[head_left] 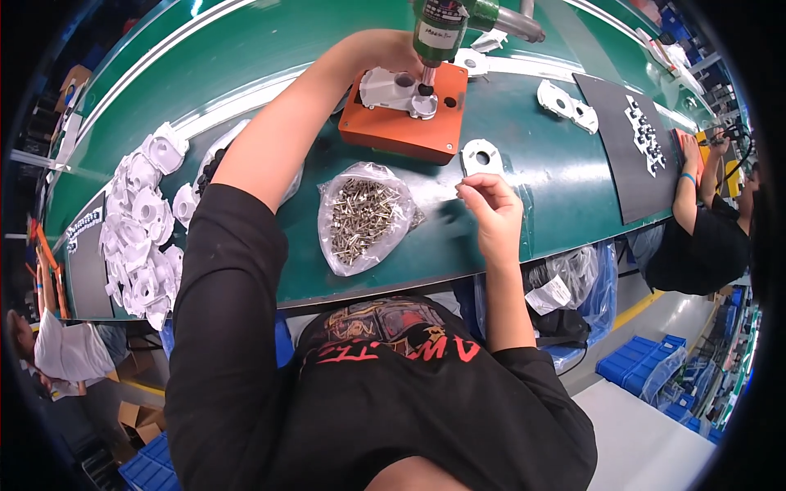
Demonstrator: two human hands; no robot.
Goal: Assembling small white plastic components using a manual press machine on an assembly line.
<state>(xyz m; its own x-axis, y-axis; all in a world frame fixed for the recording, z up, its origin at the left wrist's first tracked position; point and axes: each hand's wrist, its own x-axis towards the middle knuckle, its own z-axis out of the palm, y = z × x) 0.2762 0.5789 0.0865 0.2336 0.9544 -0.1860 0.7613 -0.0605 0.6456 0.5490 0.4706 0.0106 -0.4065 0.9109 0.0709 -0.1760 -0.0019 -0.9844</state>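
My left arm reaches across to an orange block fixture. My left hand is at its far side, its fingers hidden behind the green-bodied press or driver tool. On the block lies a whitish cast part, and the tool's dark tip stands over the part's round end. My right hand is raised over the bench with thumb and forefinger pinched; whatever small thing is between them is too small to name. Just beyond it lies a white cast part with a round hole. An open plastic bag of screws sits between my arms.
White cast parts are heaped at the left. Further right lie another cast part and a black mat with small black-and-white pieces. A co-worker works at the right end. Blue crates stand on the floor.
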